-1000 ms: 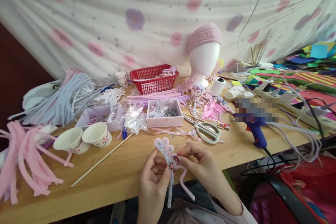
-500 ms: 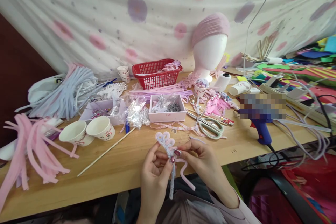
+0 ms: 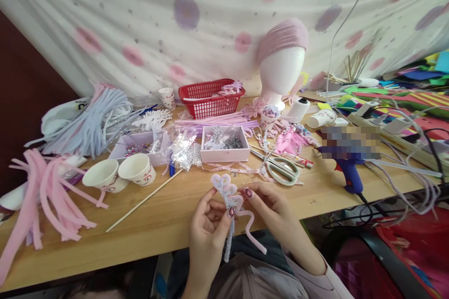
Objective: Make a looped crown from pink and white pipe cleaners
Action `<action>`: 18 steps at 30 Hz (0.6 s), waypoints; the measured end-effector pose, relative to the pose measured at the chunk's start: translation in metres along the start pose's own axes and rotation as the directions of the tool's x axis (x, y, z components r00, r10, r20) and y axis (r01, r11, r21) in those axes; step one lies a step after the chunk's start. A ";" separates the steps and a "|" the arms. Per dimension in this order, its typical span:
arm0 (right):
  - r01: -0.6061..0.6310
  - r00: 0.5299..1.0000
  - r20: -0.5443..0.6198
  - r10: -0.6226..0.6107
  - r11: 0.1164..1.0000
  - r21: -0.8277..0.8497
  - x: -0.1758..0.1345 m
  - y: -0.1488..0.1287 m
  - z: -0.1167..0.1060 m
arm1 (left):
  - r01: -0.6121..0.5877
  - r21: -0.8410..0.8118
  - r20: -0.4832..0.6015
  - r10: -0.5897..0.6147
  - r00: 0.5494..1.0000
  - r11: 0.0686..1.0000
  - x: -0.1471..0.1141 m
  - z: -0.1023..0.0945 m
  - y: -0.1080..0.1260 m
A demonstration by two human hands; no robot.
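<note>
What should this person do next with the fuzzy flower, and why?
I'd guess the right hand should take the loose pink strip and fold it toward the fuzzy flower. The left hand pinches the flower between thumb and fingers, while the strip's end hangs free between the hands.

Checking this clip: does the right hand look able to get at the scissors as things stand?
Probably yes: the scissors lie just beyond the right hand, with nothing tall between. It is working close to the fuzzy flower piece, though, so it may need to come away first.
</note>
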State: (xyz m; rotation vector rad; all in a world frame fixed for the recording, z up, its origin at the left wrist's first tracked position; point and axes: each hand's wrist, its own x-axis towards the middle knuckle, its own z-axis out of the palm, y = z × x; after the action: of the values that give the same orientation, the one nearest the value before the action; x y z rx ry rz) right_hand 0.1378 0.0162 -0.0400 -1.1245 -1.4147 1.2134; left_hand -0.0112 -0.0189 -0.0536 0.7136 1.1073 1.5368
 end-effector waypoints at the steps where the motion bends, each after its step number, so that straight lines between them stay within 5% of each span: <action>1: 0.002 1.000 0.007 -0.002 1.000 0.013 0.001 0.000 0.000 | 0.002 0.001 0.008 -0.002 1.000 1.000 0.000 0.000 0.000; 6: -0.053 0.995 0.093 0.042 0.991 0.121 0.005 0.000 0.001 | 0.016 0.011 0.044 -0.016 0.999 1.000 0.001 -0.001 0.002; 18: -0.112 0.987 0.122 0.101 0.990 0.088 0.006 -0.007 -0.001 | 0.019 0.015 0.079 -0.021 0.997 1.000 0.002 -0.002 0.004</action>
State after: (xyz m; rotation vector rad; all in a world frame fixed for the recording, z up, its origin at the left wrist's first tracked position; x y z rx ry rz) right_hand 0.1374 0.0220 -0.0325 -1.0896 -1.3829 1.4287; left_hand -0.0150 -0.0172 -0.0507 0.7645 1.0635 1.4726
